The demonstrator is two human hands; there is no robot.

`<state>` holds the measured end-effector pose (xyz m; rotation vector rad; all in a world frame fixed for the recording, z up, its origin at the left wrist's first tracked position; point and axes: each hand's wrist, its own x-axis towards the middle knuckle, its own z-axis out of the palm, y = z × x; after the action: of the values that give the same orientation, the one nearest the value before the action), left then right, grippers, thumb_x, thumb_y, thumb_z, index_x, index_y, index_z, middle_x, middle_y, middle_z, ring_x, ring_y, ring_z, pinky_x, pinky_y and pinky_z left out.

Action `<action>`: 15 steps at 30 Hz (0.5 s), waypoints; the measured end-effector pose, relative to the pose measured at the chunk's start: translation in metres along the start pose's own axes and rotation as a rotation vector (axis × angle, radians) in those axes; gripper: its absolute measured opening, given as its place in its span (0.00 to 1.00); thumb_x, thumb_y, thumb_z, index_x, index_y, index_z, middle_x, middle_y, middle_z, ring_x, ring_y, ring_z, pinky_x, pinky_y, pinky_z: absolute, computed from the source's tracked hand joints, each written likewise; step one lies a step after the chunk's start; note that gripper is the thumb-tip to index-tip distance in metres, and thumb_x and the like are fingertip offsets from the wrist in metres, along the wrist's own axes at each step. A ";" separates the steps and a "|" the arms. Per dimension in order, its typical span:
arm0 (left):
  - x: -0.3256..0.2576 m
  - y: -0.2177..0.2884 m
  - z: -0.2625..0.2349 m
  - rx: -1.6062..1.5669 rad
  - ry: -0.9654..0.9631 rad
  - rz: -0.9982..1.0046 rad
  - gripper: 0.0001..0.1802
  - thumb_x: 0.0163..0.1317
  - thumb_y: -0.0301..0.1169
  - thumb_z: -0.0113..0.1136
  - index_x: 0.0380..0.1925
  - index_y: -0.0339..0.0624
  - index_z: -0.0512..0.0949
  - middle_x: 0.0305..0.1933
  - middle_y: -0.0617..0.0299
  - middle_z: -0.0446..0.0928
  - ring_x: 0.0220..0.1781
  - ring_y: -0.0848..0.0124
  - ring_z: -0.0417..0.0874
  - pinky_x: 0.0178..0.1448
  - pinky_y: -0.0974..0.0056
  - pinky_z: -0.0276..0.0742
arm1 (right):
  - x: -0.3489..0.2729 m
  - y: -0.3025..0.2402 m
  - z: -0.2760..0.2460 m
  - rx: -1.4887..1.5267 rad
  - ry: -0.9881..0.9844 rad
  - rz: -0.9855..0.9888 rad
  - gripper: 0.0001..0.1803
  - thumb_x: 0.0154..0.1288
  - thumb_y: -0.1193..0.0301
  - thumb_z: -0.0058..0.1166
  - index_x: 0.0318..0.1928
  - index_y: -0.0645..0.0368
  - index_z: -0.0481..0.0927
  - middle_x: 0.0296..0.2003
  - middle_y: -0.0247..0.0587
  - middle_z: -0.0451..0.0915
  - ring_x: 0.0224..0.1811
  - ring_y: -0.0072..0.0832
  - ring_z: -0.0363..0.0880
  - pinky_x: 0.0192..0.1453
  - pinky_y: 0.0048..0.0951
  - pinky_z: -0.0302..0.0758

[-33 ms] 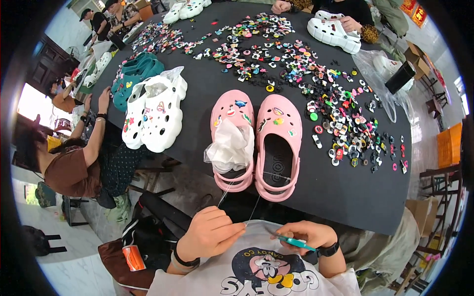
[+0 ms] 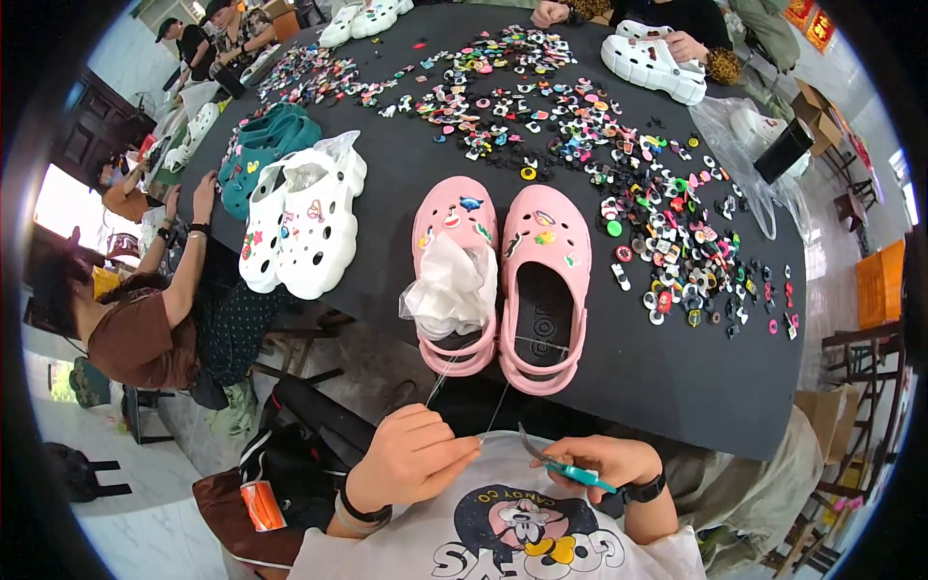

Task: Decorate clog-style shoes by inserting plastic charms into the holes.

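Note:
A pair of pink clogs (image 2: 548,232) with small charms on top stands at the table's near edge, toes pointing away from me. White crumpled paper (image 2: 449,290) is stuffed in the left clog. Thin pale threads (image 2: 496,406) run from the clogs' heel straps down toward my left hand (image 2: 414,454), whose fingers are pinched on a thread. In my right hand (image 2: 601,462) are small snips (image 2: 580,474) with teal handles. Their grey blade points up and left, close to the thread; whether it touches cannot be made out.
White clogs (image 2: 324,242) and dark green clogs (image 2: 253,145) stand to the left, near a seated person (image 2: 145,319). Many loose shoe charms (image 2: 677,251) are spread over the dark table (image 2: 677,387). Across it, another person's hand (image 2: 684,46) touches white clogs (image 2: 638,68).
The snips' blade has swung upward and shows more plainly beside the thread. My left hand and the clogs look the same.

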<state>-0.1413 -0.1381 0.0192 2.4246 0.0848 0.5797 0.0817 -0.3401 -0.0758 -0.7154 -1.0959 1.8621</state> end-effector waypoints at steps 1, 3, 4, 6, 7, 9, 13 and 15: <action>0.000 0.000 0.000 -0.008 0.003 0.001 0.10 0.44 0.23 0.71 0.30 0.37 0.83 0.19 0.64 0.68 0.21 0.67 0.69 0.28 0.62 0.62 | -0.001 0.003 0.000 0.000 0.003 -0.003 0.49 0.55 0.50 0.70 0.70 0.61 0.61 0.36 0.32 0.75 0.35 0.23 0.72 0.40 0.26 0.71; 0.001 -0.001 0.001 -0.014 0.002 0.004 0.10 0.44 0.23 0.71 0.30 0.38 0.83 0.19 0.64 0.68 0.21 0.67 0.69 0.28 0.62 0.61 | 0.005 -0.003 0.004 -0.114 0.023 -0.150 0.52 0.55 0.39 0.64 0.70 0.61 0.61 0.38 0.36 0.74 0.37 0.27 0.73 0.43 0.30 0.72; 0.001 -0.001 0.002 -0.018 0.003 0.007 0.10 0.44 0.23 0.71 0.30 0.38 0.83 0.19 0.64 0.68 0.21 0.67 0.69 0.28 0.62 0.61 | 0.008 -0.004 0.004 -0.114 0.026 -0.154 0.52 0.55 0.39 0.64 0.70 0.61 0.61 0.38 0.36 0.74 0.37 0.27 0.73 0.43 0.30 0.72; 0.001 0.000 0.001 -0.020 0.002 0.011 0.10 0.44 0.23 0.71 0.30 0.38 0.84 0.19 0.64 0.69 0.21 0.67 0.69 0.28 0.62 0.61 | 0.014 -0.007 0.005 -0.167 -0.009 -0.117 0.51 0.58 0.37 0.59 0.70 0.61 0.61 0.41 0.40 0.74 0.40 0.30 0.73 0.44 0.31 0.72; 0.002 0.001 0.000 -0.010 -0.026 0.013 0.10 0.45 0.23 0.71 0.31 0.37 0.83 0.21 0.63 0.70 0.22 0.67 0.70 0.29 0.63 0.64 | 0.016 -0.009 0.004 -0.167 -0.006 -0.120 0.51 0.58 0.37 0.59 0.70 0.61 0.61 0.41 0.40 0.74 0.40 0.30 0.73 0.44 0.31 0.72; 0.003 0.002 -0.001 0.001 -0.055 0.017 0.10 0.46 0.24 0.71 0.31 0.36 0.83 0.23 0.62 0.71 0.23 0.67 0.72 0.30 0.64 0.67 | 0.019 -0.015 0.002 -0.210 -0.011 0.010 0.44 0.62 0.44 0.61 0.67 0.62 0.65 0.41 0.40 0.76 0.38 0.29 0.74 0.43 0.31 0.73; 0.000 0.004 -0.003 0.000 -0.064 0.007 0.11 0.45 0.24 0.71 0.31 0.37 0.84 0.21 0.63 0.70 0.22 0.67 0.71 0.29 0.64 0.65 | 0.021 -0.025 0.003 -0.260 0.075 0.065 0.39 0.62 0.50 0.64 0.64 0.63 0.69 0.39 0.39 0.77 0.36 0.29 0.76 0.42 0.30 0.73; -0.001 0.006 -0.008 -0.003 -0.068 0.002 0.11 0.45 0.24 0.72 0.31 0.37 0.84 0.21 0.63 0.69 0.21 0.66 0.70 0.28 0.64 0.64 | 0.015 -0.027 0.003 -0.264 0.116 0.113 0.37 0.60 0.53 0.67 0.62 0.63 0.71 0.36 0.37 0.78 0.34 0.26 0.76 0.41 0.28 0.73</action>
<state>-0.1466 -0.1381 0.0279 2.4387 0.0530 0.4979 0.0828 -0.3212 -0.0513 -1.0423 -1.2607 1.7620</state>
